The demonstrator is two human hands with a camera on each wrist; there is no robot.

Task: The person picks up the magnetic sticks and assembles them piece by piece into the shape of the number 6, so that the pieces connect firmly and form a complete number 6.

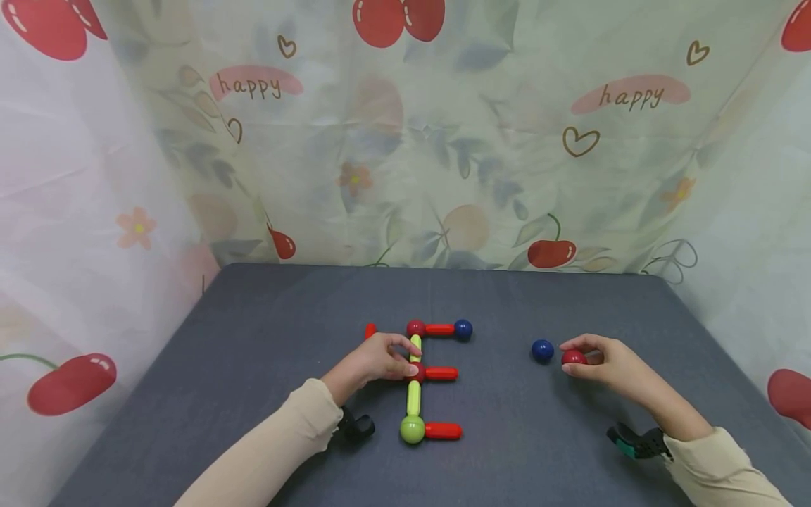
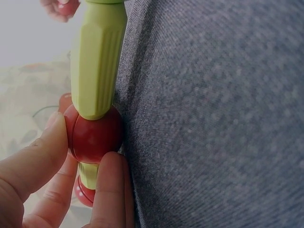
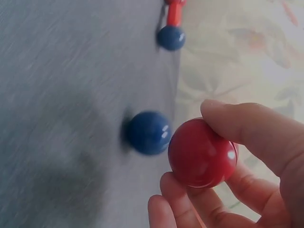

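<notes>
A frame of rods and balls lies on the table: a far red ball point(image 1: 416, 328) with a red rod point(image 1: 440, 329) and blue ball point(image 1: 463, 330), a middle red ball point(image 2: 97, 137) with a second red rod point(image 1: 442, 373), and a near green ball point(image 1: 412, 429) with a third red rod point(image 1: 443, 431). Light green rods point(image 1: 414, 398) link the balls in a column. My left hand point(image 1: 381, 358) pinches the middle red ball between thumb and fingers. To the right, my right hand point(image 1: 605, 362) holds a loose red ball point(image 3: 203, 153) in its fingertips, beside a loose blue ball point(image 3: 149, 133).
Beyond my left hand a red rod point(image 1: 370, 329) shows partly, its near end hidden by the hand. The dark grey table point(image 1: 507, 451) runs back to a printed cloth point(image 1: 431, 197), which also hangs on both sides.
</notes>
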